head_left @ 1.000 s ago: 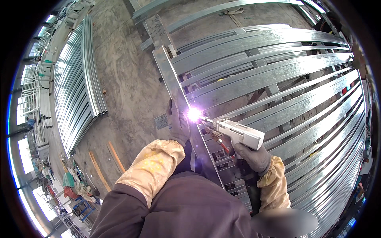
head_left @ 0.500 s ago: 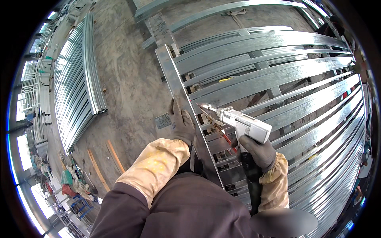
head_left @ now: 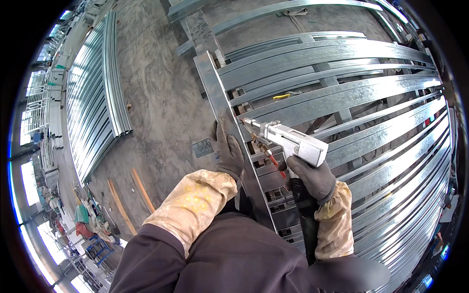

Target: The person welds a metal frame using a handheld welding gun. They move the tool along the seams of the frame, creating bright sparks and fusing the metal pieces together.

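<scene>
My right hand (head_left: 313, 180), in a dark grey glove, is closed around the handle of a silver-white welding gun (head_left: 299, 144). The gun's narrow nozzle points left and sits close to the inner edge of a long flat steel beam (head_left: 211, 80); whether it touches cannot be made out. Below the nozzle runs a thin wire guide with a red tube (head_left: 273, 160). A thick black cable (head_left: 308, 234) hangs from the handle. My left hand (head_left: 230, 154), gloved too, lies on the beam with its fingers stretched along it. Tan protective sleeves cover both forearms.
Parallel galvanized steel bars (head_left: 351, 95) meet the beam and spread out to the right. A yellow-handled tool (head_left: 281, 96) lies between them. At left, a stack of ribbed metal profiles (head_left: 100, 97) rests on the concrete floor, with two wooden strips (head_left: 141, 189) nearer me.
The welding gun has moved up and left, bringing its nozzle nearer the beam's edge. My left hand stays on the beam. The whole view has shifted slightly.
</scene>
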